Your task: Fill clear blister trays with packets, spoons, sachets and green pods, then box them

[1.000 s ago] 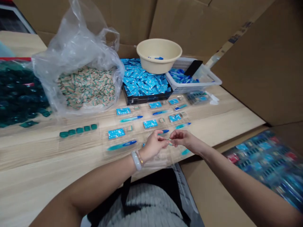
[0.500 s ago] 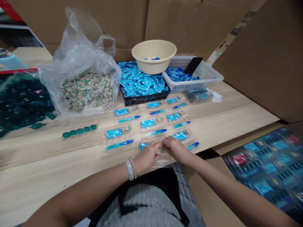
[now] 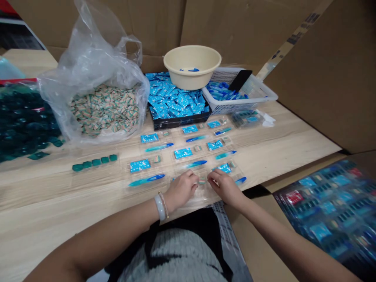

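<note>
Left hand (image 3: pixel 182 190) and right hand (image 3: pixel 225 188): fingers curled inward; whether either grips anything cannot be told. A small striped square (image 3: pixel 201 180) is located between the hands, at a clear tray (image 3: pixel 203 194) on the worktop (image 3: pixel 282 135). The hands flank this tray, probably to steady it. Beyond the hands, bulk stock (blue packets (image 3: pixel 173 100) in a black box (image 3: pixel 182 122)) stands farther out, presumably to leave working room nearby.
</note>
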`<state>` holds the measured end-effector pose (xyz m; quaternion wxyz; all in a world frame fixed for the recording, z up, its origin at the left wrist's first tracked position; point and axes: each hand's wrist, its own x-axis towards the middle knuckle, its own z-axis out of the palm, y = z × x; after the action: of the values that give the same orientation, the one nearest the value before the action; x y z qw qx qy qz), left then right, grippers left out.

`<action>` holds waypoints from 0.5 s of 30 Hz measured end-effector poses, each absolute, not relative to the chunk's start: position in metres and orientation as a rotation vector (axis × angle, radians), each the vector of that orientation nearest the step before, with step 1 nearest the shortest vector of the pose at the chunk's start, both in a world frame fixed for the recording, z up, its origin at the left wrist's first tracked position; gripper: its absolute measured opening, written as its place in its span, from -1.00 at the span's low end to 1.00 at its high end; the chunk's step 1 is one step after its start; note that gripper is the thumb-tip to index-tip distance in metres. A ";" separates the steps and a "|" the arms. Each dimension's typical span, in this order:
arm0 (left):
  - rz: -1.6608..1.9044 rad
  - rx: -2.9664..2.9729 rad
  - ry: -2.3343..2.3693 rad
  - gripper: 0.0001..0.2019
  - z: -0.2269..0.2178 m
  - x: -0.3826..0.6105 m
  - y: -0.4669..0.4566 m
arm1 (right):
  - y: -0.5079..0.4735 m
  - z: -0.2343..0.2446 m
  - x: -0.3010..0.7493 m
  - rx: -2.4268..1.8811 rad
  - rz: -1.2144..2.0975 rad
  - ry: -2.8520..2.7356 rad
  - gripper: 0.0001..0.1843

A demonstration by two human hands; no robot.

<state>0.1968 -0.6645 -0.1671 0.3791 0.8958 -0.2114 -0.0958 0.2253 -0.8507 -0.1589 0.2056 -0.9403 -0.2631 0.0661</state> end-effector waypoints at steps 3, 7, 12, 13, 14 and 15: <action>-0.250 2.365 -0.554 -0.88 -0.170 0.200 -0.669 | -0.846 -0.162 0.222 -2.632 0.212 -0.767 -0.86; -0.267 2.381 -0.600 -0.88 -0.175 0.202 -0.673 | -0.841 -0.167 0.224 -2.648 0.227 -0.873 -0.81; -0.291 2.363 -0.591 -0.87 -0.175 0.203 -0.673 | -0.844 -0.171 0.229 -2.647 0.198 -1.055 -0.80; -0.294 2.359 -0.587 -0.87 -0.175 0.203 -0.672 | -0.845 -0.170 0.229 -2.637 0.192 -1.041 -0.80; -0.295 2.355 -0.583 -0.87 -0.174 0.204 -0.672 | -0.846 -0.170 0.229 -2.620 0.190 -1.012 -0.80; -0.292 2.352 -0.578 -0.86 -0.175 0.204 -0.672 | -0.846 -0.169 0.229 -2.595 0.190 -0.977 -0.80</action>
<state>0.2041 -0.6718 -0.1746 0.3440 0.9053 -0.2224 -0.1123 0.2291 -0.8464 -0.1694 0.1801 -0.9184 -0.3459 0.0672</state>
